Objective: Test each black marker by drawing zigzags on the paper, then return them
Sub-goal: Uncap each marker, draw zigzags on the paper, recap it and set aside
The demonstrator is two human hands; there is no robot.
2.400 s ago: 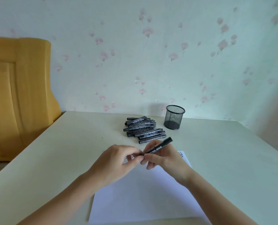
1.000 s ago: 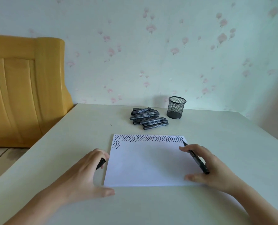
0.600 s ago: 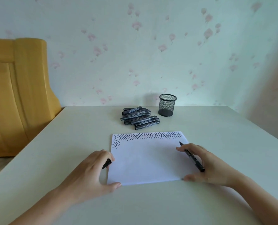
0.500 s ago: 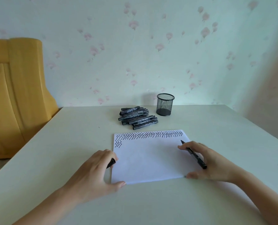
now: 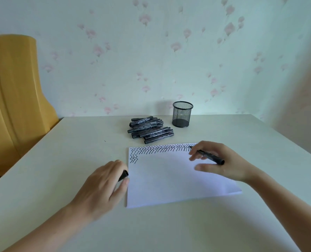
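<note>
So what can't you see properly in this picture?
Head view only:
- Marker cap: mostly hidden inside the left hand.
- Marker: its middle is covered by right hand fingers.
- Printing on the piled markers: too small to read.
- Mesh cup: inside too dark.

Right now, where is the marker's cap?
In the head view, the cap is held in the left hand, just left of the paper and its left edge.
</note>
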